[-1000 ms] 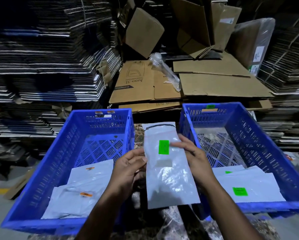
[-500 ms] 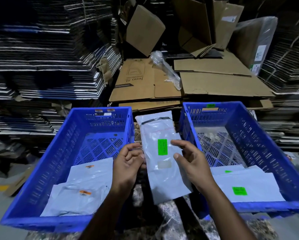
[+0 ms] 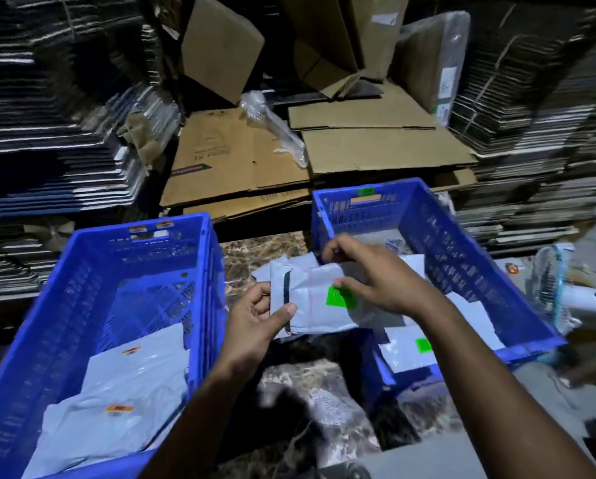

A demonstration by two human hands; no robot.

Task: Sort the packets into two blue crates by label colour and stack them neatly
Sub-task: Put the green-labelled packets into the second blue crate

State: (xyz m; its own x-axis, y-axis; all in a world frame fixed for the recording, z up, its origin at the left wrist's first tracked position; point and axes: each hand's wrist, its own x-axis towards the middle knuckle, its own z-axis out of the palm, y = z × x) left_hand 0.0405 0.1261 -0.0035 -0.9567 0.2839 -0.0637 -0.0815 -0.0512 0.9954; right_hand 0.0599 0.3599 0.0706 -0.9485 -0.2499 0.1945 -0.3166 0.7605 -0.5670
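A grey packet with a green label [image 3: 312,295] lies sideways in the air between the two blue crates. My left hand [image 3: 255,323] pinches its left end by the dark seal strip. Over the near left corner of the right crate [image 3: 462,250], my right hand [image 3: 376,271] grips the packet's right part, thumb beside the green label. The right crate holds grey packets with green labels [image 3: 424,344]. Inside the left crate [image 3: 58,292] lie grey packets with orange labels [image 3: 117,409].
Both crates stand on a dark marbled surface [image 3: 327,409]. Flattened cardboard boxes [image 3: 376,146] lie behind them, and tall stacks of folded cartons [image 3: 47,133] rise on both sides. A small white fan [image 3: 559,295] sits to the right of the right crate.
The packet has turned from upright to sideways and moved right, towards the right crate. My right hand went from touching it to gripping it. The camera view has shifted and blurred.
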